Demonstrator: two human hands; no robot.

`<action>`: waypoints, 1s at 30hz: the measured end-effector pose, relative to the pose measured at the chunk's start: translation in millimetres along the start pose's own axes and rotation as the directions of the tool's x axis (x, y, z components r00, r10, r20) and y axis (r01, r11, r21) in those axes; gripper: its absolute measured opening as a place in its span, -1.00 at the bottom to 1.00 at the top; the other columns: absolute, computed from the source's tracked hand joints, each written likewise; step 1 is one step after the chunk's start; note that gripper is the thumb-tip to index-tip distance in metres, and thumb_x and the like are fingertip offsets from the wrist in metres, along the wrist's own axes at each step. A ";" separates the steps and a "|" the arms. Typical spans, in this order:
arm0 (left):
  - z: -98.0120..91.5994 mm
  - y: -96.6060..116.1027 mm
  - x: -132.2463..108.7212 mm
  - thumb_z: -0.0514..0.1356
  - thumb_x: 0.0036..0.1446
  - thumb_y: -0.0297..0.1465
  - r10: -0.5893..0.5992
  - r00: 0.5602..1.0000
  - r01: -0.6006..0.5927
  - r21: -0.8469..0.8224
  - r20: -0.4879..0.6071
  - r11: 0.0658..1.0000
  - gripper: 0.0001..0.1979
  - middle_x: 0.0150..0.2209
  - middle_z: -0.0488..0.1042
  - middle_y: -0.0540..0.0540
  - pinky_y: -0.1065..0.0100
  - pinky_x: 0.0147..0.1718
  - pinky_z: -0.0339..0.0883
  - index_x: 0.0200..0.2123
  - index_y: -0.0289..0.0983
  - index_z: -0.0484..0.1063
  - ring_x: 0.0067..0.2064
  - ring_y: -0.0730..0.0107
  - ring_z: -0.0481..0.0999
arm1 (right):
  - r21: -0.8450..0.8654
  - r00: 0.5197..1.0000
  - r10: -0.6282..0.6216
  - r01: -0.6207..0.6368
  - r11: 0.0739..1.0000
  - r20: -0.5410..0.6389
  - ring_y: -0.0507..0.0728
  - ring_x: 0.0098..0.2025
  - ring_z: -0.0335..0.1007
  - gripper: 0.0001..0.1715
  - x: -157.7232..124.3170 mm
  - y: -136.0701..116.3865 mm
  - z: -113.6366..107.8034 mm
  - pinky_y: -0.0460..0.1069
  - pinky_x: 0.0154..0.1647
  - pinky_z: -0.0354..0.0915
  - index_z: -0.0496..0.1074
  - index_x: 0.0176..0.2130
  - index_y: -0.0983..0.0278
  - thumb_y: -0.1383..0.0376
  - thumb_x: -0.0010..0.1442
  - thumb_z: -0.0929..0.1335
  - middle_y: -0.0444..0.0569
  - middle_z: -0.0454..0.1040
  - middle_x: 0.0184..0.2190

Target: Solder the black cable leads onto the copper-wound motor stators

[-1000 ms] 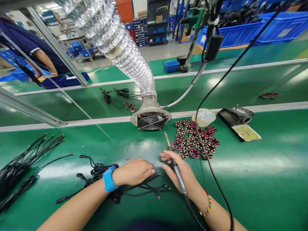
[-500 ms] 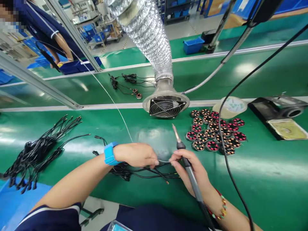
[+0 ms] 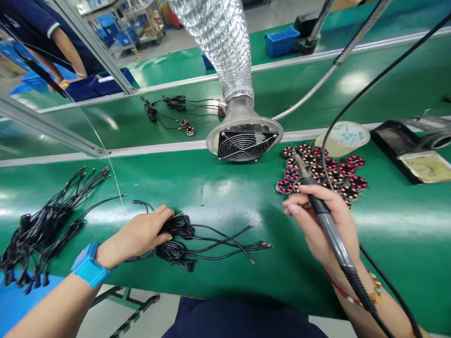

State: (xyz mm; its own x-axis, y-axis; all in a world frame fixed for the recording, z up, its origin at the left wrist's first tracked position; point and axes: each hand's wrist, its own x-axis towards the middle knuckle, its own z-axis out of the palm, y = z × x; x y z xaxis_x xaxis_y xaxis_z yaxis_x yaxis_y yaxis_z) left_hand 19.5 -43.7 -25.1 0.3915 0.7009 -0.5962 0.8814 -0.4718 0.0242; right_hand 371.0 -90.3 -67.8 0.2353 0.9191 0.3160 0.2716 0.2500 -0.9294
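Note:
In my right hand (image 3: 327,225) is a soldering iron (image 3: 329,230), its grip lying between thumb and fingers. The iron's tip points up and away, over a cluster of round motor stators (image 3: 310,159) with copper and red windings. My left hand (image 3: 143,232) lies over coiled black cables (image 3: 172,249), thumb and fingertips touching the near coils. A thin pale solder wire (image 3: 114,176) runs down from the upper left into this hand, and a short end shows past the fingers. The cables' stripped coloured ends (image 3: 262,244) point right.
A round fume extractor (image 3: 243,143) on a foil duct hangs over the bench. At right stand a translucent tub (image 3: 343,138) and a soldering iron stand with a yellow sponge (image 3: 428,166). More black cables (image 3: 52,230) lie left. A co-worker's arm (image 3: 66,47) shows beyond the frame post.
My hands have moved apart: the left went left onto the coiled cables, the right went right and up with the soldering iron, over the stators. The solder wire shifted left.

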 end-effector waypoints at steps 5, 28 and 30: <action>6.3 15.0 -1.5 0.02 0.16 -0.45 0.095 0.994 -0.083 0.220 -0.047 0.972 -0.81 -0.31 0.48 -0.19 0.26 -0.47 0.27 -0.19 -0.30 0.36 -0.40 0.14 0.54 | -0.008 0.997 0.005 -0.006 1.000 -0.072 0.03 -0.38 0.48 -0.66 -4.7 -19.5 -11.4 -0.05 -0.28 0.44 0.39 -0.06 0.13 0.36 0.14 0.42 -0.17 0.52 -0.38; -1.2 90.1 22.8 0.02 0.27 -0.36 0.498 0.864 -0.490 -0.104 0.076 0.866 -0.83 -0.23 0.48 -0.07 0.28 -0.34 0.36 -0.23 -0.23 0.39 -0.29 0.22 0.53 | -0.336 0.999 -0.046 0.037 0.941 -0.019 0.04 -0.40 0.54 -0.70 -25.1 -13.0 -53.0 -0.03 -0.31 0.47 0.34 0.04 0.17 0.30 0.31 0.29 -0.10 0.58 -0.31; -12.5 83.7 31.9 0.01 0.28 -0.32 0.476 0.879 -0.469 -0.159 0.006 0.869 -0.80 -0.16 0.47 -0.09 0.28 -0.27 0.36 -0.15 -0.22 0.39 -0.23 0.24 0.52 | -0.400 0.992 -0.073 0.109 0.910 0.103 0.05 -0.37 0.55 -0.68 -19.3 -4.4 -54.1 -0.02 -0.29 0.47 0.29 0.07 0.18 0.32 0.33 0.25 -0.08 0.58 -0.28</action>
State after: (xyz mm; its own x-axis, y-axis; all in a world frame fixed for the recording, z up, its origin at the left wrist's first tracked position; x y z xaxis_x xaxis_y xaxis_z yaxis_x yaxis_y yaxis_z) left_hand 109.1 -54.2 -32.1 0.7621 0.3886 -0.5179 0.6242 -0.6533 0.4284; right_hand 415.7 -125.7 -59.5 0.1174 0.9248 0.3618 0.6461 0.2055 -0.7351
